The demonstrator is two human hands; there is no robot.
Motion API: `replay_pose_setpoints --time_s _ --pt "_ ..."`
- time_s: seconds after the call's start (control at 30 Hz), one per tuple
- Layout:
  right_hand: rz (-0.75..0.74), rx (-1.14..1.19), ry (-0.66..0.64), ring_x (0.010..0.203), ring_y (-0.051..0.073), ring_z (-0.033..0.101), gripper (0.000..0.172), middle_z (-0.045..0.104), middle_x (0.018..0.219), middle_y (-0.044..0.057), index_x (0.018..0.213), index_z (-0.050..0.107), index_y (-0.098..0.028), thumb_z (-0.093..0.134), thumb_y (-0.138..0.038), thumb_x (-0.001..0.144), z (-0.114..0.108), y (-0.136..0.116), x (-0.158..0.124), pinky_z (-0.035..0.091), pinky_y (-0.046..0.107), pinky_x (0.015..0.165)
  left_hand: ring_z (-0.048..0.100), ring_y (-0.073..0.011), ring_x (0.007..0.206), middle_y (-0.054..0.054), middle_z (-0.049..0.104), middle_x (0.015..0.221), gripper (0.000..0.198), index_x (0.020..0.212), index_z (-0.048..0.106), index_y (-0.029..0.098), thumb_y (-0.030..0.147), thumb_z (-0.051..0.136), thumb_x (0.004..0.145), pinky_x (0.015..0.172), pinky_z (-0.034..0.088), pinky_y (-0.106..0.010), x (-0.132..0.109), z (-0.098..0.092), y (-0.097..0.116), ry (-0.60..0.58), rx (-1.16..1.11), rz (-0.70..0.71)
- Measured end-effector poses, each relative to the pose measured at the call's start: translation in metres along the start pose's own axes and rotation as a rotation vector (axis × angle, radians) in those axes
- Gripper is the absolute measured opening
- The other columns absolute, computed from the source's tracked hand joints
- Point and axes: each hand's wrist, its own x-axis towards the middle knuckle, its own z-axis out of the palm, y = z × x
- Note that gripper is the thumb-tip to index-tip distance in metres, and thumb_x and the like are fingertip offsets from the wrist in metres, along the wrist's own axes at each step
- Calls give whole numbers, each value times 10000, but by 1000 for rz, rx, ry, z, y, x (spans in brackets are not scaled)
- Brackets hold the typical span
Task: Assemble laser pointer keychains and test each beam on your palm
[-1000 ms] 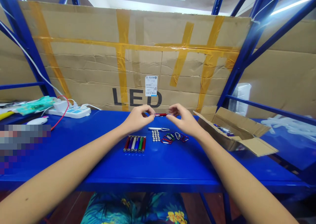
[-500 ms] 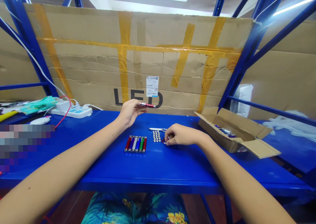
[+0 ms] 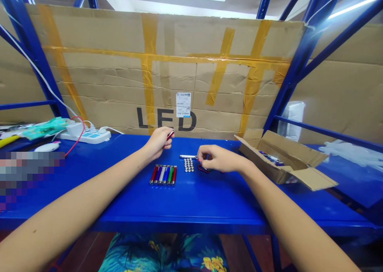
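Observation:
My left hand (image 3: pixel 160 141) is raised over the back of the blue table, its fingers closed around a small red metal penlight (image 3: pixel 170 134) with a silver tip. My right hand (image 3: pixel 214 157) is low over the table with thumb and fingers pinched; what they grip is mostly hidden. Just under those fingertips lies a red loop-shaped clip (image 3: pixel 204 169). Left of it, button cells (image 3: pixel 189 165) stand in neat rows, and behind them lies a silver penlight (image 3: pixel 188 156). Several red, blue, silver and green penlights (image 3: pixel 163 175) lie side by side nearer to me.
An open cardboard box (image 3: pixel 281 160) with more metallic items stands at the right. At the back left is a white power strip (image 3: pixel 89 136) with cables, near a white mouse-like object (image 3: pixel 48 146). A large cardboard sheet (image 3: pixel 119 84) walls off the back.
My left hand has come down and turned, so the red penlight now points more steeply. My right hand has lifted slightly, and more of the red clip shows beneath it.

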Motion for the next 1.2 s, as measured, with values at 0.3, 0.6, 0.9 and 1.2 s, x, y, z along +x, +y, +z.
replay_pose_setpoints --time_s 0.3,0.6,0.9,1.2 --pt "12 373 150 563 96 529 73 588 737 -5 910 485 -184 501 -243 871 4 11 8 442 224 483 464 -88 533 20 543 656 149 790 593 165 302 547 824 504 366 -227 -25 24 -12 -221 546 265" --pt "-36 482 193 552 84 495 141 592 723 1 857 503 -167 506 -299 907 12 9 14 428 220 480 521 -127 667 6 627 759 128 877 611 170 257 533 824 633 397 -265 -37 25 -12 -334 818 537" --pt "-67 607 272 498 91 529 210 638 702 9 873 530 -179 610 -371 843 11 9 16 430 224 416 519 -125 657 11 629 702 152 800 648 153 271 554 813 624 380 -254 -34 27 -12 -222 787 481" --pt "-112 546 437 450 84 507 197 611 665 -7 886 587 -180 633 -360 821 14 6 17 419 216 365 545 -143 697 -22 668 750 202 774 657 144 317 562 820 648 400 -265 -29 26 -11 -151 711 449"
